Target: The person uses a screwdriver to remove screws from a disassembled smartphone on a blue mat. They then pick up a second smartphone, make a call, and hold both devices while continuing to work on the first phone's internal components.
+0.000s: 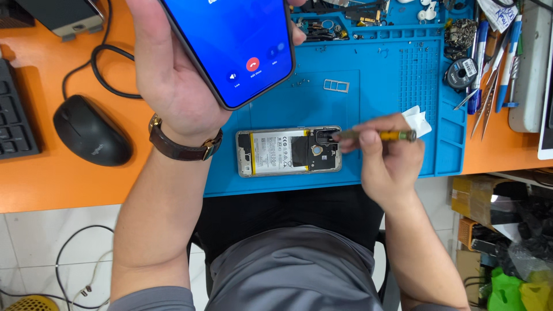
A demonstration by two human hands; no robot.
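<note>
Left hand [173,80] raised over desk [63,184], fingers wrapped around lit smartphone [236,46], blue call screen facing up. Right hand [386,155] fingers pinched closed on yellow-handled screwdriver [380,136], tip at right end of opened phone [288,151]. Opened phone lies back-off, battery exposed, on near part of blue repair mat [374,80]. Mat's far compartments hold small parts, screws; SIM tray [336,86] on mat centre. Mouse [92,131] at left.

Glossy glass phone [236,46] (matt rubber mat [368,80])
</note>
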